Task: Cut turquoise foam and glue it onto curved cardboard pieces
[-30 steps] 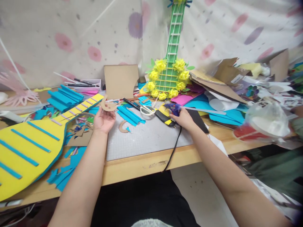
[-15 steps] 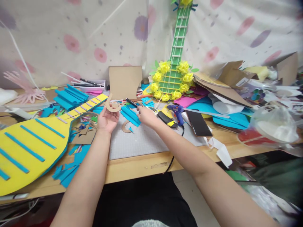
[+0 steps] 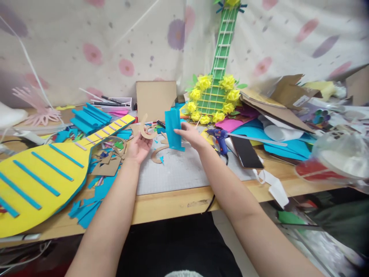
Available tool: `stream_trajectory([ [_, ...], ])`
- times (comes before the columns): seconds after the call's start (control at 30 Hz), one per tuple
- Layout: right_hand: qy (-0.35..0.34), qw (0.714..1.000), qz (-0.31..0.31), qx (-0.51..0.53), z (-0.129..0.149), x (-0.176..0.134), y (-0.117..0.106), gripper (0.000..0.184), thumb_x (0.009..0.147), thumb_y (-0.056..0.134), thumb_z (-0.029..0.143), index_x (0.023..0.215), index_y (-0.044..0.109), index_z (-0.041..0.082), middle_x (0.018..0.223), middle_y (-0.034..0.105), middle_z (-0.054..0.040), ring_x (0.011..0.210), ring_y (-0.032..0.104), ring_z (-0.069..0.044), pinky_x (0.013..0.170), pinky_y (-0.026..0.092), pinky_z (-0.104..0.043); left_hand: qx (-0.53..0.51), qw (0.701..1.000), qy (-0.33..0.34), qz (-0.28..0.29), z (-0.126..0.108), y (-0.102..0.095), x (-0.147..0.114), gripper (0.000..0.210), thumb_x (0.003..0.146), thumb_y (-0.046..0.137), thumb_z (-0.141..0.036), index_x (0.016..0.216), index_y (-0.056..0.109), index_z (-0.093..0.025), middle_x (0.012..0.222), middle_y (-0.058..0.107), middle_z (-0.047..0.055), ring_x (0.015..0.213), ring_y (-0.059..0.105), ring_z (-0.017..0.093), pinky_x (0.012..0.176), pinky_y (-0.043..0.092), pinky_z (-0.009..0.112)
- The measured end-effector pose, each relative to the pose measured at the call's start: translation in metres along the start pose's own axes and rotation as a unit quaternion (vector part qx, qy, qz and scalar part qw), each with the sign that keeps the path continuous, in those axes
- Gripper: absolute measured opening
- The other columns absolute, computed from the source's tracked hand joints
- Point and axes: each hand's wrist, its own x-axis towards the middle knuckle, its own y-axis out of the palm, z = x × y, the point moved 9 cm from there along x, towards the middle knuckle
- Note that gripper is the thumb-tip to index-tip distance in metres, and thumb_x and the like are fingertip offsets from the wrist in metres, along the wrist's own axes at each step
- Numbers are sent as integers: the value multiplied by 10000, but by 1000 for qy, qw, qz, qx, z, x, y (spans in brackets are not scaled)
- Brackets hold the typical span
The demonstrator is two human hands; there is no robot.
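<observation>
My left hand [image 3: 140,147] is closed on a curved, crescent-shaped cardboard piece [image 3: 147,134], palm turned up. In my right hand [image 3: 190,134] is a folded sheet of blue paper [image 3: 173,130], held upright above the grey cutting mat [image 3: 173,177]. Beneath the two hands, another curved cardboard piece [image 3: 156,156] lies on the mat beside a small blue scrap [image 3: 162,159]. A blue hot glue gun [image 3: 220,139] rests to the right of my right hand.
At left lies a yellow paper guitar shape [image 3: 37,173] with blue strips; scraps surround it. A green guitar model [image 3: 217,80] with yellow flowers leans at the back. To the right are a phone [image 3: 246,152], stacked cardboard [image 3: 268,105] and a bagged red tub [image 3: 319,171].
My right hand has picked the blue folded paper up from the mat and raised it upright. My left hand still holds the curved cardboard. The view has shifted slightly.
</observation>
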Motion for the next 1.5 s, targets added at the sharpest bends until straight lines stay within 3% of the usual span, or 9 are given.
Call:
stream_trajectory([
  [0.17, 30, 979, -2, 202, -14, -12, -8, 445, 556, 719, 316, 890, 435, 235, 788, 583, 40, 691, 575, -129, 655, 479, -287, 95, 995, -10, 38, 15, 1, 1, 191, 891, 472, -186, 927, 657, -156, 877, 692, 38, 847, 645, 119, 804, 504, 253],
  [0.3, 34, 962, 35, 270, -17, -13, 5, 610, 512, 733, 293, 1048, 443, 263, 921, 636, 11, 834, 630, -178, 737, 517, -335, 144, 986, -16, 86, 24, 10, -2, 146, 856, 527, -150, 910, 662, -145, 908, 695, 45, 877, 646, 129, 842, 499, 272],
  [0.43, 23, 967, 37, 252, -17, -13, 7, 528, 552, 705, 350, 1032, 516, 238, 1013, 660, -24, 963, 624, -212, 814, 523, -362, 170, 981, -28, 87, 28, 14, -6, 136, 835, 549, -129, 901, 667, -136, 912, 699, 61, 849, 658, 145, 823, 520, 310],
  [0.6, 42, 962, -6, 269, -26, -15, 1, 505, 495, 770, 340, 935, 560, 211, 999, 681, -38, 963, 630, -228, 850, 522, -386, 192, 977, -32, 83, 32, 16, -7, 138, 819, 563, -132, 899, 673, -111, 868, 701, 88, 848, 660, 160, 834, 526, 335],
  [0.77, 34, 971, -31, 236, -21, -18, -5, 562, 480, 797, 340, 977, 574, 201, 985, 687, -54, 934, 642, -237, 862, 518, -422, 214, 972, -34, 93, 38, 18, -7, 139, 801, 587, -145, 892, 688, -117, 848, 702, 84, 809, 663, 161, 792, 541, 321],
  [1.1, 0, 988, -84, 129, -28, -5, 8, 636, 530, 772, 408, 1079, 546, 180, 1100, 651, -99, 1026, 614, -246, 889, 496, -417, 218, 972, -81, 19, 49, 10, -8, 166, 828, 516, -94, 813, 679, -118, 719, 689, 61, 609, 636, 118, 576, 536, 222],
  [1.27, 3, 987, -128, 92, -29, -3, 2, 606, 569, 741, 435, 1082, 534, 185, 1118, 645, -97, 1017, 614, -226, 894, 492, -394, 211, 973, -89, 15, 54, 10, -9, 183, 814, 497, -62, 835, 669, -122, 780, 699, 76, 656, 653, 142, 708, 568, 318],
  [1.37, 13, 981, -138, 136, -29, -4, -6, 565, 594, 722, 426, 1068, 530, 185, 1133, 640, -99, 1015, 614, -227, 881, 501, -391, 208, 974, -88, 29, 55, 10, -8, 154, 821, 520, -104, 862, 668, -107, 835, 696, 104, 715, 671, 176, 777, 560, 390],
  [1.5, 64, 961, -87, 256, -35, -4, -9, 430, 616, 673, 296, 1006, 532, 185, 1091, 657, -92, 956, 637, -225, 836, 526, -388, 217, 971, -90, 52, 56, 11, -7, 163, 842, 527, -163, 889, 666, -91, 880, 685, 126, 795, 680, 204, 750, 564, 372],
])
